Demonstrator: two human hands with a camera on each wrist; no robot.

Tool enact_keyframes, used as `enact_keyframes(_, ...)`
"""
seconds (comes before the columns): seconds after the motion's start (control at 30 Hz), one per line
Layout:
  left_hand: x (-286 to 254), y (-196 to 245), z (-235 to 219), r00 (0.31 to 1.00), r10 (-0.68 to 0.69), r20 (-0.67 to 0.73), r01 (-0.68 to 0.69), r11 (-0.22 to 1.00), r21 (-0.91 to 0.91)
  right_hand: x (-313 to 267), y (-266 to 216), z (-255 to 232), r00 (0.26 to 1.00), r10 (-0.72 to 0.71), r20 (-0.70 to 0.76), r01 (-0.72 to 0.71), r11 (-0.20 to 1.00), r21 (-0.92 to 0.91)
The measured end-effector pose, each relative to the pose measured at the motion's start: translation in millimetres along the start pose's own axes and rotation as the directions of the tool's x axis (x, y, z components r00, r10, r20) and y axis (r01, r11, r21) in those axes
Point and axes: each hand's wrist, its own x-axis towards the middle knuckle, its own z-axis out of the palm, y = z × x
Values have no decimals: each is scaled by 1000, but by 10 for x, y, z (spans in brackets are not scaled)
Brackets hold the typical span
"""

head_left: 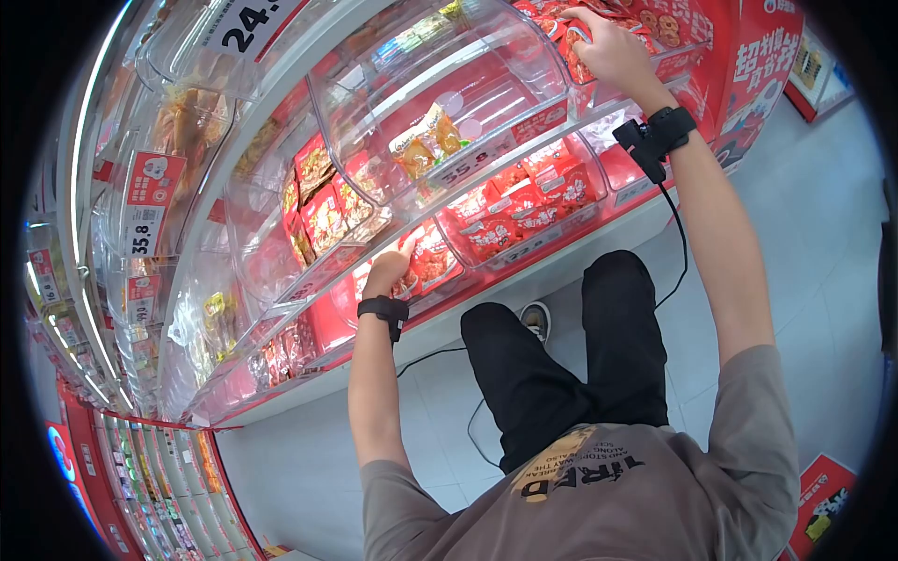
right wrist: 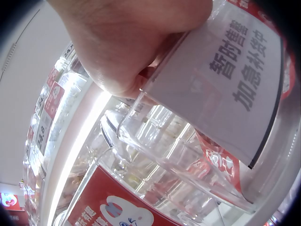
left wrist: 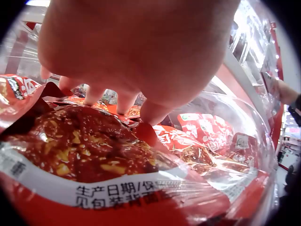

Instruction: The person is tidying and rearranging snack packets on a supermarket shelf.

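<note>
The left hand (head_left: 388, 271) reaches into a lower clear bin of red snack packets (head_left: 433, 257). In the left wrist view the same hand (left wrist: 136, 52) is above a packet with brown-red food in its window (left wrist: 84, 146), its fingers pointing down among the packets behind. Higher up and to the right, the right hand (head_left: 613, 51) is over another bin of red packets (head_left: 552, 33). In the right wrist view the right hand (right wrist: 131, 37) is beside a clear bin wall bearing a white sign (right wrist: 225, 80); its fingertips are hidden there, and its hold cannot be told.
Clear bins with price tags (head_left: 468, 164) line the curved shelf. A bin between the hands holds a few yellow-and-white packets (head_left: 430, 140). A red display panel (head_left: 748, 84) stands at the right. Black cables run from both wrists, and grey floor (head_left: 795, 243) lies beside the shelf.
</note>
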Motion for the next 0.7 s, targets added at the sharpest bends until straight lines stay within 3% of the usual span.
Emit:
enact_keyframes(0.1,-167,103,-63,1000,7,12,-7,1000,14,-5,-33,-26,999,37,25,-37,999,-2)
enact_keyframes(0.17,-253,199,-153,985,-112,129,109,994,32,13,43,-1,999,18,38,-17,999,-33)
enact_keyframes(0.27,-228,-5,-45,999,-16,30,13,997,80,80,243,111,999,-29,41,34,993,-117)
enact_keyframes(0.3,-327,-17,18,984,134,-118,-126,989,74,65,205,80,999,-13,37,17,992,-122)
enact_keyframes(0.33,-407,-45,30,979,179,-99,-175,983,52,53,159,55,999,3,33,2,992,-126)
enact_keyframes(0.37,-551,31,-12,970,226,-85,-224,974,29,48,152,80,994,-32,-103,30,999,-20)
enact_keyframes(0.43,-831,32,70,895,369,-251,-390,920,-42,20,194,110,929,-62,-365,129,978,164)
enact_keyframes(0.47,-1072,154,13,848,430,-310,-481,870,-110,1,181,19,910,1,-414,148,933,328)
enact_keyframes(0.53,-1500,287,-43,834,436,-339,-543,759,-360,-195,7,-223,882,185,-435,165,742,650)
enact_keyframes(0.57,-1655,311,-61,815,471,-338,-575,729,-371,-396,-307,-442,898,318,-304,89,546,833)
enact_keyframes(0.63,-1890,484,-163,826,506,-249,-541,587,-602,-696,-466,-500,923,216,-318,167,521,837)
enact_keyframes(0.67,-1998,596,-224,824,523,-219,-507,506,-698,-898,-618,-542,949,256,-186,65,416,907)
enact_keyframes(0.7,-2096,706,-278,819,539,-194,-461,419,-782,-1024,-732,-499,943,269,-196,88,366,926)
